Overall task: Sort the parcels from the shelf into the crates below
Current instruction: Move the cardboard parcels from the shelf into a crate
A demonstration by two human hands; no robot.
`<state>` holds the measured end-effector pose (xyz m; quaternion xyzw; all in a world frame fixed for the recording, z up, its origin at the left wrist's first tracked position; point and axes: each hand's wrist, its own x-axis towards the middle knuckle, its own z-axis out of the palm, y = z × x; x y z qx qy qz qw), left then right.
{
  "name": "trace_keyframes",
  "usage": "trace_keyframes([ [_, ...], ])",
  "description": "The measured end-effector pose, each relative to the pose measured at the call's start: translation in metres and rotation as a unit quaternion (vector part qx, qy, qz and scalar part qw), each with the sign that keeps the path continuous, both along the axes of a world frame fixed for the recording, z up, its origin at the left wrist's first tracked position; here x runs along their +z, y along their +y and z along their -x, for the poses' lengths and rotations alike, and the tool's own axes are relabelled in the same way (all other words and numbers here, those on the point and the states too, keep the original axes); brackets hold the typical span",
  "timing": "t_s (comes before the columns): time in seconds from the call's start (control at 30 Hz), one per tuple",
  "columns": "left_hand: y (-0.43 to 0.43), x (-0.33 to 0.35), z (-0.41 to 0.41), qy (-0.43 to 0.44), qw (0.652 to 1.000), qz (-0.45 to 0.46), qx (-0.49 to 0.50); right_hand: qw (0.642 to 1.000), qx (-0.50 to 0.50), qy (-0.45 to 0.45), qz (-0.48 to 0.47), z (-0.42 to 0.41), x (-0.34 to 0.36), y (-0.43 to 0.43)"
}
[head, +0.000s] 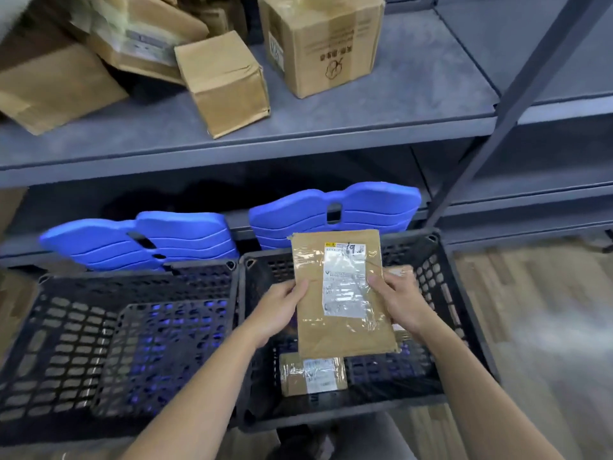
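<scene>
Parcel (341, 293) held flat over the right crate (431, 254) — left hand (282, 313) and right hand (398, 307) each pinch a side edge. Risk: slick taped faces, light pinch — could slip and land skewed on the small parcel (311, 375) below.

Two blue ridged panels (335, 207) stand upright; wood-grain floor (537, 303) lies at right.

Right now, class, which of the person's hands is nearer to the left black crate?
Left. The left hand grips the flat parcel by its left edge, just right of the left crate; the right hand grips its opposite edge, farther right, over the right crate.
</scene>
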<state>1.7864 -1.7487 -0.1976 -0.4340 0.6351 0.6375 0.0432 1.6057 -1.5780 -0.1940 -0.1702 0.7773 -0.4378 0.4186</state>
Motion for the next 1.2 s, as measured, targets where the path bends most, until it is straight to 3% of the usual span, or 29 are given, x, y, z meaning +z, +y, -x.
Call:
trace_keyframes([
  [0.23,0.004,-0.056,-0.015,-0.017,0.997,0.009,-0.076,0.999,0.036,0.029,-0.02,0.01,-0.044,0.014],
  [0.33,0.015,-0.063,-0.02,-0.055,0.993,0.017,-0.108,0.992,0.069,0.087,-0.064,0.002,-0.053,0.023],
  [0.53,0.015,-0.097,0.0,-0.06,0.998,0.0,-0.008,0.985,0.081,0.089,-0.121,0.009,-0.086,0.005],
  [0.83,0.017,-0.151,0.033,-0.063,0.997,-0.032,0.041,0.963,0.09,0.19,-0.168,0.032,-0.137,-0.026],
  [1.1,0.025,-0.173,0.026,-0.079,0.997,-0.01,-0.009,0.964,0.041,0.178,-0.191,0.014,-0.172,-0.017],
  [1.2,0.023,-0.182,0.031,-0.06,0.998,-0.015,-0.001,0.958,0.01,0.214,-0.188,0.019,-0.181,-0.023],
])
